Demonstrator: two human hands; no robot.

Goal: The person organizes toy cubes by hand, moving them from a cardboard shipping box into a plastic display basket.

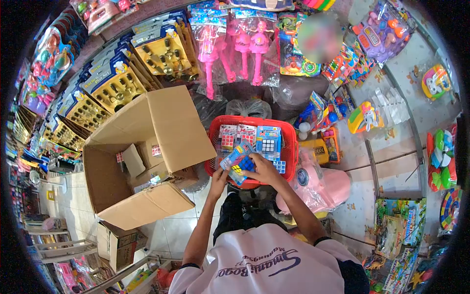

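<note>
In front of the person, over the near rim of the basket [293, 147]:
Left grip: the left hand [220, 177] is closed on the lower left edge of a cube pack [237, 161], thumb on top.
Right grip: the right hand [265, 170] is closed on the same pack from the right, fingers curled over its near edge.
Pack: flat, blue-backed, a coloured puzzle cube under clear plastic; tilted, held between both grips just above the basket's front rim.
Beyond the grips: the red basket holds more cube packs [268, 141] standing upright in a row, touching one another.
Left of the left grip: an open carton [147, 157] lies on the floor, flaps spread, small boxes inside.
Right of the right grip: a pink bag [325, 188] lies just beside the basket.
Far beyond the grips: pink wands [242, 49] in clear sleeves hang on the wall; yellow-backed toy cards [117, 85] are stacked to their left.
Below the grips: the person's white shirt [267, 267] with dark lettering.
</note>
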